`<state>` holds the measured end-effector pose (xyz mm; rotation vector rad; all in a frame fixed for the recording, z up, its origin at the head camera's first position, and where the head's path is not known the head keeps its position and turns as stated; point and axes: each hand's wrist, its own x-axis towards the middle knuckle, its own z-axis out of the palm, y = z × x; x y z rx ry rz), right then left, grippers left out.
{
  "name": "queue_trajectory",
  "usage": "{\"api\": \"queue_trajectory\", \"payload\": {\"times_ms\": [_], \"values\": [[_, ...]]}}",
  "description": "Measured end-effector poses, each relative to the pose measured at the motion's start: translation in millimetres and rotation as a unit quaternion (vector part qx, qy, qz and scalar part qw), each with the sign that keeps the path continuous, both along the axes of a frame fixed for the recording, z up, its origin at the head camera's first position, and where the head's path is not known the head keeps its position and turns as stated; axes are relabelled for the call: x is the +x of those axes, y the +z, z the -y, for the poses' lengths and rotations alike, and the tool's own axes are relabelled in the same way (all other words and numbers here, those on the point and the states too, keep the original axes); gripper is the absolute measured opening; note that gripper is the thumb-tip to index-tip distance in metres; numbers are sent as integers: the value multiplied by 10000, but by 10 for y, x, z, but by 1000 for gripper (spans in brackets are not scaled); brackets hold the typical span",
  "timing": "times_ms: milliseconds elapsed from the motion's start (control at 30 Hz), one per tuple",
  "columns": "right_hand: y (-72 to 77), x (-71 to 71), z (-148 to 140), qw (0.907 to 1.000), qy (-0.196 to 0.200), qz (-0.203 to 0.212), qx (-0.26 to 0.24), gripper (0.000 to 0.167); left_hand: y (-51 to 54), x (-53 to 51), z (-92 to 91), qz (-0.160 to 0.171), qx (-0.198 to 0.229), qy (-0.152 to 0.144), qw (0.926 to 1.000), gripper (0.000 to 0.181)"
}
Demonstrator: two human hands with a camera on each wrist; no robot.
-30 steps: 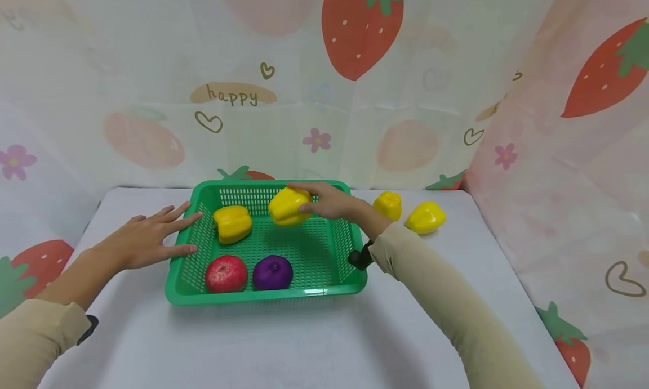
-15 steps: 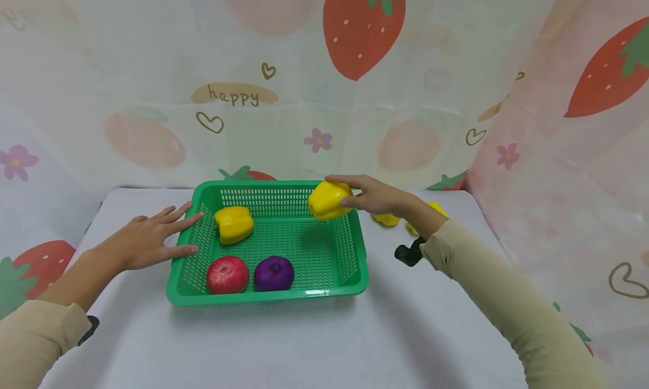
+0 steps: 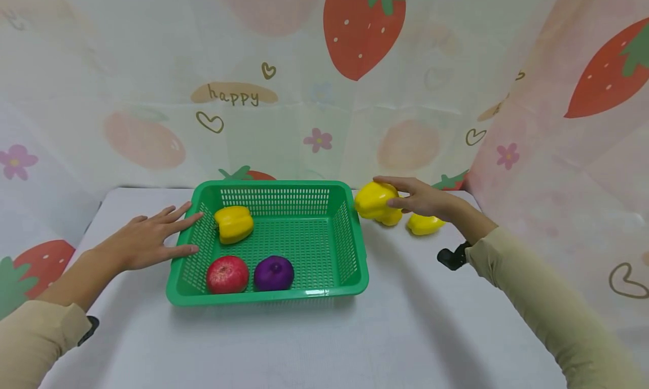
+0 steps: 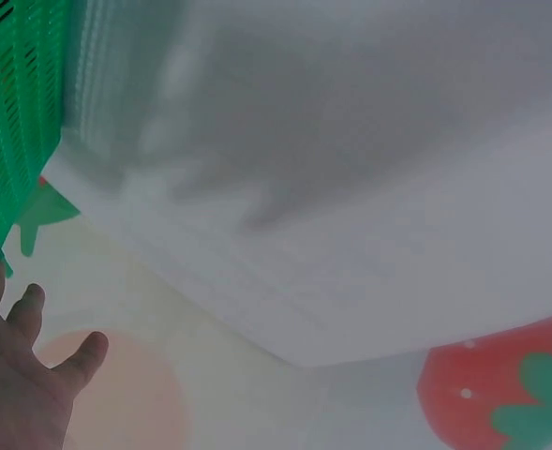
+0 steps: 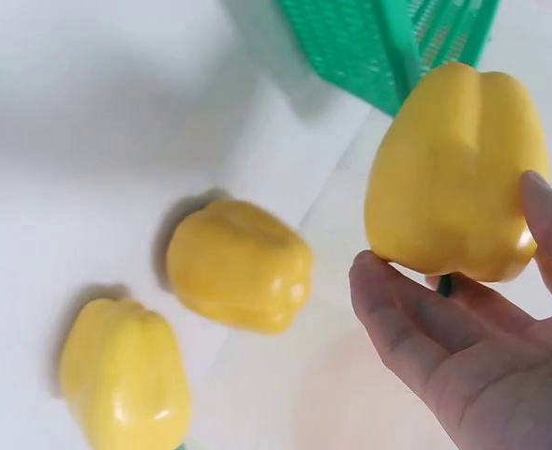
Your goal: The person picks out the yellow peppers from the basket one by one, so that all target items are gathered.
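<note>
My right hand point(image 3: 423, 199) pinches a yellow bell pepper point(image 3: 374, 200) between thumb and fingers, just beyond the right rim of the green basket point(image 3: 269, 300). In the right wrist view the held pepper point(image 5: 455, 173) hangs above the surface, its green stem toward the palm of the hand point(image 5: 500, 375). Two more yellow peppers lie on the table, one point(image 5: 240, 266) partly behind the held one in the head view, the other point(image 3: 425, 224) farther right. My left hand point(image 3: 144, 240) has its fingers spread at the basket's left rim. In the left wrist view fingertips of that hand point(image 4: 22, 375) meet the basket edge.
Inside the basket are a yellow pepper point(image 3: 234, 224) at the back left, a red round fruit point(image 3: 227, 275) at the front left and a purple one point(image 3: 274, 273) beside it. A patterned cloth backdrop point(image 3: 304, 51) stands behind the white table point(image 3: 284, 344).
My right hand has carried the yellow pepper rightward, from over the basket's interior to outside its right rim. My left hand stays where it was.
</note>
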<state>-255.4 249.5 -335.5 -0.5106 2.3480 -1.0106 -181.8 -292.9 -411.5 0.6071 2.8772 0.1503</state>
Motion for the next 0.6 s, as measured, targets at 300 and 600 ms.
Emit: {"api": "queue_trajectory", "payload": {"times_ms": [300,600], "values": [[-150,140,-421,9987,-467,140,138,63,-3,3,4,23,15,10,10000,85],[-316,312,-769,9983,-499,297,14,65,-1,-1,6,28,-3,13,10000,85]]}}
